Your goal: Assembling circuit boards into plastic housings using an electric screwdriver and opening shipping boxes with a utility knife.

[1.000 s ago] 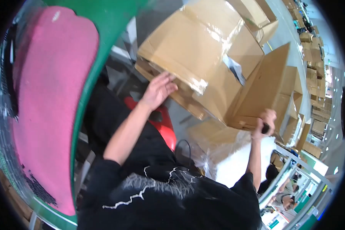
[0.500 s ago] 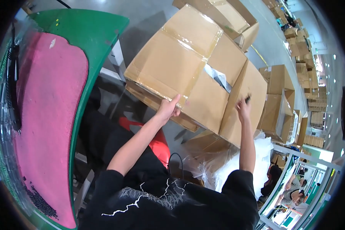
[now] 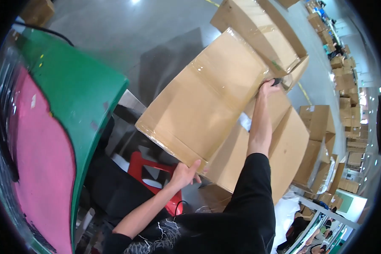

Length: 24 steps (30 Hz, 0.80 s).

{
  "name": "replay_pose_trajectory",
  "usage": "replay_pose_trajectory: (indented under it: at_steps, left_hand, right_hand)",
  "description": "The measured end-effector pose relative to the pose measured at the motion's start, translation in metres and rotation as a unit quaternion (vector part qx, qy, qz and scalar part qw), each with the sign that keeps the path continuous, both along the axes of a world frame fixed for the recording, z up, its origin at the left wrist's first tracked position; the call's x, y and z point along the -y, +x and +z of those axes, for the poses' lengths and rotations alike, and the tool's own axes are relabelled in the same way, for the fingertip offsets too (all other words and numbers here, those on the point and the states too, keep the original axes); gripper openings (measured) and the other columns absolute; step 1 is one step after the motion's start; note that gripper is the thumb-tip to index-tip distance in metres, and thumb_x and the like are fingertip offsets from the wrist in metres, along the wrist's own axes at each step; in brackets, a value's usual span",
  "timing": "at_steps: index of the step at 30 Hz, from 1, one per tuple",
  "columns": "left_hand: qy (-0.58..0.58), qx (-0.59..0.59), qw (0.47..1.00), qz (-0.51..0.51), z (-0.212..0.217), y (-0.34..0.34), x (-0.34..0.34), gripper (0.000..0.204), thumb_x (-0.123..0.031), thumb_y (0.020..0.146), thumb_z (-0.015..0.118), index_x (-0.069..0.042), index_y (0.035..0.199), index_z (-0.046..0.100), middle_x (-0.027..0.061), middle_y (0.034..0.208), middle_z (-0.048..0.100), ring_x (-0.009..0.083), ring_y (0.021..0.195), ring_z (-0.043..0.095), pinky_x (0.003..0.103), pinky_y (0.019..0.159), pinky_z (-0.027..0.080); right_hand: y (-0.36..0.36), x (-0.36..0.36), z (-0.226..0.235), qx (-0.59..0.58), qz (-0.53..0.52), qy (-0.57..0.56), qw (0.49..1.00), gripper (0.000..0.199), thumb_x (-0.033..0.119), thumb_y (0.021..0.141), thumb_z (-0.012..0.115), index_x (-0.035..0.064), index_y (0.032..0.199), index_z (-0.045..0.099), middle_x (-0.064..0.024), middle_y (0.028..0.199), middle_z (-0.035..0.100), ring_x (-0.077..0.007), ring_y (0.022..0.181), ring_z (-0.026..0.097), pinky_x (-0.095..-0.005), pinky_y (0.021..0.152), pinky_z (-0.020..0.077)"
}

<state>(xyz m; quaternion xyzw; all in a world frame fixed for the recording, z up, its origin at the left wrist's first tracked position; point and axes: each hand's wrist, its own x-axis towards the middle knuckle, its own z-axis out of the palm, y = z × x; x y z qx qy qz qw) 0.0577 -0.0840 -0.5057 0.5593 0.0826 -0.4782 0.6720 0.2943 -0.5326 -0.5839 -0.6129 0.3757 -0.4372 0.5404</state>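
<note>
A large cardboard box point(image 3: 203, 95) with clear tape across its panels lies in front of me. My left hand point(image 3: 184, 175) grips the near corner of its raised flap, thumb on top and fingers beneath. My right hand point(image 3: 266, 89) is at the far end of that flap's right edge. A small black object point(image 3: 277, 81) is in its closed fingers, too small to name. Beneath my right forearm shows a gap in the box, with something white point(image 3: 244, 122) inside. Another flap point(image 3: 288, 154) spreads out to the right.
On my left stands a green table point(image 3: 78, 76) with a pink mat point(image 3: 42, 165). A red stool point(image 3: 136, 166) is below the box. More open cartons point(image 3: 262, 31) stand beyond it and to the right point(image 3: 313, 144). White plastic wrapping point(image 3: 285, 216) lies at the lower right.
My right hand has moved up and away from me, from over the right flap to the box's far edge. The taped flap has tilted up, with my left hand still on its corner.
</note>
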Motion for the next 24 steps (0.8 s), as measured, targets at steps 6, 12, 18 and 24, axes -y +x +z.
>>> replay_pose_trajectory:
  at_steps: [6, 12, 18, 24]
  left_hand:
    - [-0.07, -0.014, 0.997, 0.006, 0.013, 0.014, -0.016, 0.04, -0.032, 0.101, 0.043, 0.004, 0.113, 0.057, 0.0131, 0.091, 0.072, 0.012, 0.054, 0.061, 0.021, 0.045, 0.043]
    - [-0.131, -0.008, 0.99, 0.049, 0.041, 0.012, -0.013, 0.041, -0.033, 0.102, 0.042, 0.006, 0.112, 0.053, 0.015, 0.088, 0.071, 0.0121, 0.054, 0.061, 0.022, 0.047, 0.043]
    - [-0.16, -0.001, 0.986, 0.046, 0.042, 0.011, -0.017, 0.041, -0.032, 0.101, 0.043, 0.005, 0.119, 0.048, 0.0196, 0.09, 0.07, 0.0143, 0.054, 0.061, 0.021, 0.047, 0.043]
    - [-0.167, -0.006, 0.984, 0.054, 0.053, 0.017, -0.023, 0.042, -0.031, 0.101, 0.046, 0.006, 0.122, 0.047, 0.0206, 0.093, 0.068, 0.0191, 0.062, 0.067, 0.021, 0.044, 0.042]
  right_hand:
    - [0.013, -0.044, 0.009, -0.196, -0.089, -0.27, 0.938, 0.033, 0.017, 0.092, 0.053, 0.0037, 0.123, 0.052, -0.0168, 0.101, 0.065, -0.0328, 0.091, 0.063, -0.0431, 0.078, 0.0485]
    - [-0.001, -0.047, 0.012, -0.201, -0.06, -0.306, 0.929, 0.043, 0.024, 0.09, 0.057, 0.0127, 0.131, 0.052, -0.0165, 0.109, 0.065, -0.0353, 0.102, 0.06, -0.046, 0.086, 0.045]
    - [-0.004, -0.045, 0.015, -0.187, 0.021, -0.311, 0.931, 0.044, 0.024, 0.087, 0.061, 0.0129, 0.129, 0.054, -0.0174, 0.102, 0.067, -0.0344, 0.093, 0.063, -0.0453, 0.079, 0.0466]
    - [-0.005, -0.053, 0.023, -0.23, 0.047, -0.277, 0.932, 0.045, 0.022, 0.084, 0.063, 0.0126, 0.127, 0.055, -0.017, 0.102, 0.067, -0.0335, 0.093, 0.062, -0.0444, 0.078, 0.047]
